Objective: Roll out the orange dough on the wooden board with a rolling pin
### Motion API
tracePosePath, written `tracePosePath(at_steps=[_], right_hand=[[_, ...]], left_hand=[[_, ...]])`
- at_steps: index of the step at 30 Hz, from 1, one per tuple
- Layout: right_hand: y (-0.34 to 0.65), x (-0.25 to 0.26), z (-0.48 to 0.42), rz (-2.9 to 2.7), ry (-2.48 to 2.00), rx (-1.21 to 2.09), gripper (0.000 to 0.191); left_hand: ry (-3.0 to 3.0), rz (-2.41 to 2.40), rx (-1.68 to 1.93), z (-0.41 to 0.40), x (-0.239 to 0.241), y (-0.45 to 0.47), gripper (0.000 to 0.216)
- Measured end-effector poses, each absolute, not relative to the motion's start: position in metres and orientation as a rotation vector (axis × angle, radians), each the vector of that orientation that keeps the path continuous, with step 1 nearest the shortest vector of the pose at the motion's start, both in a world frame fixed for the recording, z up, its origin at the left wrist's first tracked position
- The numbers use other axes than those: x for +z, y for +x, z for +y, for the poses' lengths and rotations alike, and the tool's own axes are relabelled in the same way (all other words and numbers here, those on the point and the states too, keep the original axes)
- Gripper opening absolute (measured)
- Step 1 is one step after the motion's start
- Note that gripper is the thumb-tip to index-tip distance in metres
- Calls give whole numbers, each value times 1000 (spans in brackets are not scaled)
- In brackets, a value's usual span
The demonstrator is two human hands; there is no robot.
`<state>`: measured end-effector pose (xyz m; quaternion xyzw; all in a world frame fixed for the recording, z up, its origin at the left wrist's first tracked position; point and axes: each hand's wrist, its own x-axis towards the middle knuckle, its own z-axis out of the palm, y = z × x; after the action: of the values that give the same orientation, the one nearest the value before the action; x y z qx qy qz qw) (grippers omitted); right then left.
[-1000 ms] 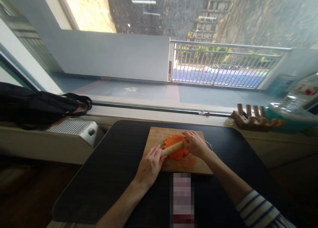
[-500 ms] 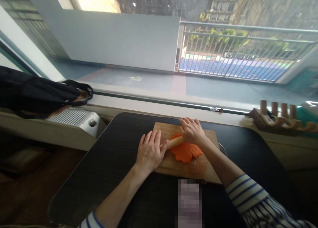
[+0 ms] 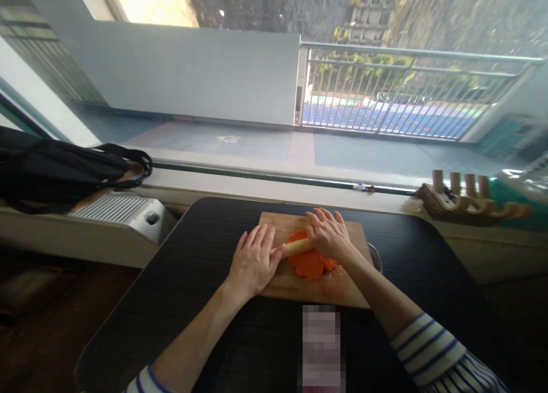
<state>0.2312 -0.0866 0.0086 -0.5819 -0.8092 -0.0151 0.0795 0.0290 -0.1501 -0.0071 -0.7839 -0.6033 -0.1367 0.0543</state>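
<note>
A pale wooden rolling pin (image 3: pixel 296 247) lies across a flattened, ragged-edged piece of orange dough (image 3: pixel 311 264) on a wooden cutting board (image 3: pixel 276 290). My left hand (image 3: pixel 254 259) holds the pin's left end from above, palm down, fingers reaching forward and thumb along the pin. At the right end, my right hand (image 3: pixel 327 233) is closed over the pin and hides that end. Part of the dough is covered by the right hand and wrist. Crumbs and an orange smear show on the board near its front right.
The board rests on a black table (image 3: pixel 171 301). A metal handle (image 3: pixel 375 257) sticks out at its right. Behind the table runs a window sill (image 3: pixel 240 187) with a wooden rack (image 3: pixel 462 201) at right. A black bag (image 3: pixel 72 167) lies at left above a vent (image 3: pixel 113 207).
The whole view has shifted slightly left and tilted with the head. Both hands stay on the rolling pin, with little movement of the pin over the dough.
</note>
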Motion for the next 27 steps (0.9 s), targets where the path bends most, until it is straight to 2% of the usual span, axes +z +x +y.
tracePosePath(at_steps=[8, 27], right_hand=[[243, 5, -119, -2405, -1702, -156, 44], [222, 15, -74, -2210, -1889, 72, 33]], left_hand=[[-2380, -1796, -381, -172, -8, 36, 65], [-2343, -2058, -297, -81, 1, 22, 63]])
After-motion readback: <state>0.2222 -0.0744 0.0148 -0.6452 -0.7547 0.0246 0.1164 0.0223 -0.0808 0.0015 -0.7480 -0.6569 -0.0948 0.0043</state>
